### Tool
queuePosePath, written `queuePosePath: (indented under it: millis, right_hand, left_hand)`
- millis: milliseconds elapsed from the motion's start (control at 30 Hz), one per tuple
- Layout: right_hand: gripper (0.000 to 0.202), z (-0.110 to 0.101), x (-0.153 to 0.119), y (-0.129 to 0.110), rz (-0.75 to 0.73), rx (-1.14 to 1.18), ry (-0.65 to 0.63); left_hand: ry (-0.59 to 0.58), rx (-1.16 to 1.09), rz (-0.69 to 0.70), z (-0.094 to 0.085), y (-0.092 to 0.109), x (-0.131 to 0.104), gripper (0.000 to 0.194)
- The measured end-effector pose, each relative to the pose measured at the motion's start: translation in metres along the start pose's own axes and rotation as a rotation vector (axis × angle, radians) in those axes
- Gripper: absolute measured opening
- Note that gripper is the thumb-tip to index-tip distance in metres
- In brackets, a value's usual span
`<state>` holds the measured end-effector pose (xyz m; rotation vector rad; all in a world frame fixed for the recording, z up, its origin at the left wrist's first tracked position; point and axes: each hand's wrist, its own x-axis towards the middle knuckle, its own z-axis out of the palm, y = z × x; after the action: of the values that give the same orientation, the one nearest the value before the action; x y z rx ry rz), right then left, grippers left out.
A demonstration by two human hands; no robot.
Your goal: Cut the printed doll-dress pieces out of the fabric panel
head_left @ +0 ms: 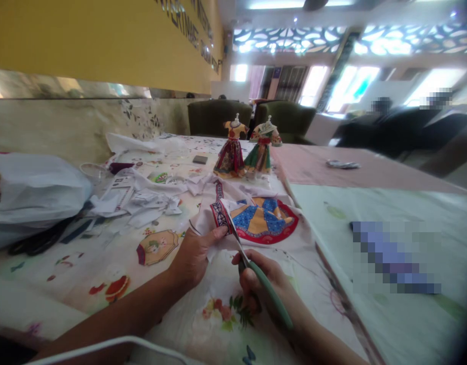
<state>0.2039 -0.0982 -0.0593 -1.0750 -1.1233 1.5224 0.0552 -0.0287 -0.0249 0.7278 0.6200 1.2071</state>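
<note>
My left hand (197,253) pinches the near edge of a white printed cloth (203,218) beside its red and dark patterned strip. My right hand (261,284) is closed round the green handles of a pair of scissors (269,294). The scissor blades point away from me and lie at the cloth, just right of my left fingertips. To the right of the strip, the cloth bears a blue, yellow and red skirt-shaped print (265,218). A cut-out tan piece with a dark red edge (157,247) lies left of my left hand.
Two small dressed dress forms (230,152) (262,149) stand farther back. White scraps (149,203) and a white plastic bag (35,187) lie at the left. A white cable (134,340) crosses the near edge. A blurred blue item (393,258) rests on the right table.
</note>
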Motion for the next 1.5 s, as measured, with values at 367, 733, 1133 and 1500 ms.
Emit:
queuePosePath:
  millis: [367, 733, 1133, 1500]
  right_hand:
    - [0.062, 0.002, 0.001, 0.002, 0.028, -0.010, 0.024]
    - [0.054, -0.007, 0.004, 0.006, -0.039, -0.061, -0.020]
    - [0.062, -0.009, 0.010, 0.011, -0.065, -0.062, -0.034]
    - [0.069, -0.006, 0.004, -0.007, -0.028, 0.000, -0.059]
  left_hand:
    - [0.033, -0.020, -0.016, 0.000, 0.002, -0.001, 0.050]
    - [0.106, -0.273, -0.397, -0.005, 0.023, 0.016, 0.007]
    - [0.135, -0.019, -0.162, -0.001, 0.017, 0.007, 0.050]
    - [0.043, 0.089, -0.149, -0.002, 0.019, 0.005, 0.032]
